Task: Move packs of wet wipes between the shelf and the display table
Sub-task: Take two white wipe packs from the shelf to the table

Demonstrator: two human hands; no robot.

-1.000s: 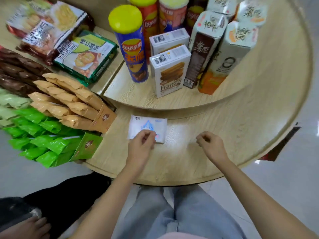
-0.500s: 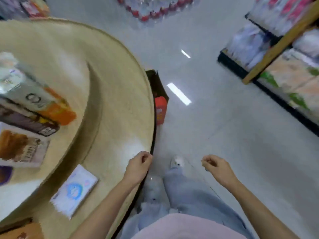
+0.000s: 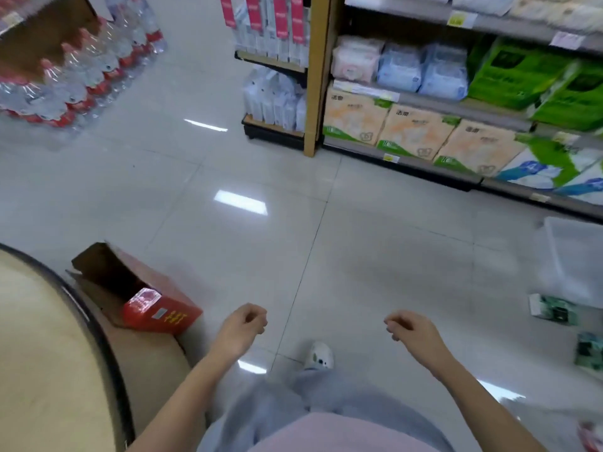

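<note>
Both hands hang low in the frame over the tiled floor (image 3: 261,243), well apart. The left hand (image 3: 241,327) is loosely curled and holds nothing. The right hand (image 3: 409,331) is loosely curled too, and it also holds nothing. One white shoe (image 3: 319,353) shows between them, lower down.

The shelf (image 3: 314,76) fills the upper right. On its middle tier lie three soft packs of wipes side by side: one pink (image 3: 355,58) and two blue (image 3: 399,66) (image 3: 443,71), with labels too blurred to read. To their right sit two large green packs (image 3: 509,73) (image 3: 574,93). On the tier below stand three orange tissue packs (image 3: 354,117) (image 3: 416,132) (image 3: 478,148) in a row.

One curved edge of the table (image 3: 42,353) fills the lower left. Just beside it one red box (image 3: 156,308) lies open on the floor. Water bottles (image 3: 81,76) with red labels are massed at the upper left, too blurred to count. At the right edge one clear bin (image 3: 574,256) rests on the floor, with two small green packs (image 3: 553,309) (image 3: 590,352) below it.
</note>
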